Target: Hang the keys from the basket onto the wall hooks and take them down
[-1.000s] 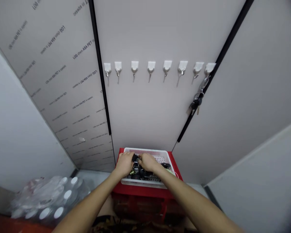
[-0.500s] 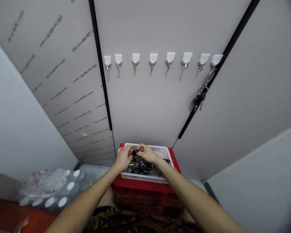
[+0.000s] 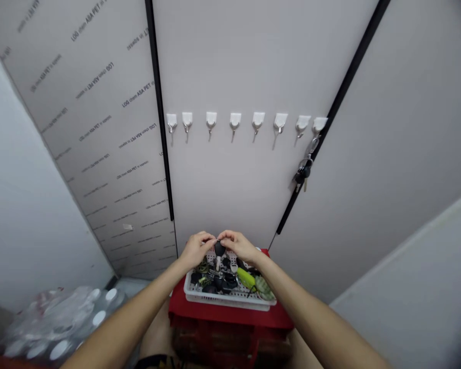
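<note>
Between the fingertips of my left hand (image 3: pixel 195 249) and my right hand (image 3: pixel 240 246) hangs a key with a black head (image 3: pixel 219 249), its metal blade pointing down. Both hands pinch at its top, where a small ring seems to be. They hold it over the far side of a white plastic basket (image 3: pixel 230 301). Inside the basket lie several keys and dark key fobs (image 3: pixel 218 283), a bright yellow-green item (image 3: pixel 246 278) and a pale green one (image 3: pixel 264 288). Exact shapes in the pile are hard to make out.
The basket stands on a red surface (image 3: pixel 230 316). A row of several white hooks (image 3: pixel 235 121) is stuck on the wall panel. From the rightmost hook hangs a bunch of keys (image 3: pixel 302 173). Plastic-wrapped bottles (image 3: pixel 99 319) stand at the lower left.
Both hands have lifted the black-headed key out of the pile, and it now hangs visibly between them. The camera view has tilted upward, and the green items have come into sight.
</note>
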A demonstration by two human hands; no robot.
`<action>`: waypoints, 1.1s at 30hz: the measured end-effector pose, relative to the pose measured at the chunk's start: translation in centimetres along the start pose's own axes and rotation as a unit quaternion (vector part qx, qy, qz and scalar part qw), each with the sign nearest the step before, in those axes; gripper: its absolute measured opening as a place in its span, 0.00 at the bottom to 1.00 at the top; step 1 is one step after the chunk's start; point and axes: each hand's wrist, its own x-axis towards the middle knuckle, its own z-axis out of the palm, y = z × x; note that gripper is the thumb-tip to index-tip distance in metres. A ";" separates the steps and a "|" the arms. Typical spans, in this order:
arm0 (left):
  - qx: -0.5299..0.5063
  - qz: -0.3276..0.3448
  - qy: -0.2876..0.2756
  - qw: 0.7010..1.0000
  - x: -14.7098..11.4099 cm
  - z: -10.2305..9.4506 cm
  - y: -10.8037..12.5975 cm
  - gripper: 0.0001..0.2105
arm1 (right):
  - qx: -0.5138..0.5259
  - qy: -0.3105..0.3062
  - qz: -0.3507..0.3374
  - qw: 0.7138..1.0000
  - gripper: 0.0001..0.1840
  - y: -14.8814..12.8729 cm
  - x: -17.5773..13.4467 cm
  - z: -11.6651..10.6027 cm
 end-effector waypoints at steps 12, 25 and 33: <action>-0.104 -0.003 -0.090 0.990 5.3 0.0 5.0 0.11 | -0.023 0.098 -0.076 0.992 0.07 -2.0 -1.3 -4.3; -0.264 0.097 0.064 0.957 12.3 1.9 13.6 0.14 | -0.017 0.327 -0.175 0.929 0.09 -10.5 -1.9 -12.9; -0.223 0.148 0.132 0.954 17.1 0.8 19.8 0.06 | -0.032 0.467 -0.235 0.852 0.08 -15.1 -0.8 -18.3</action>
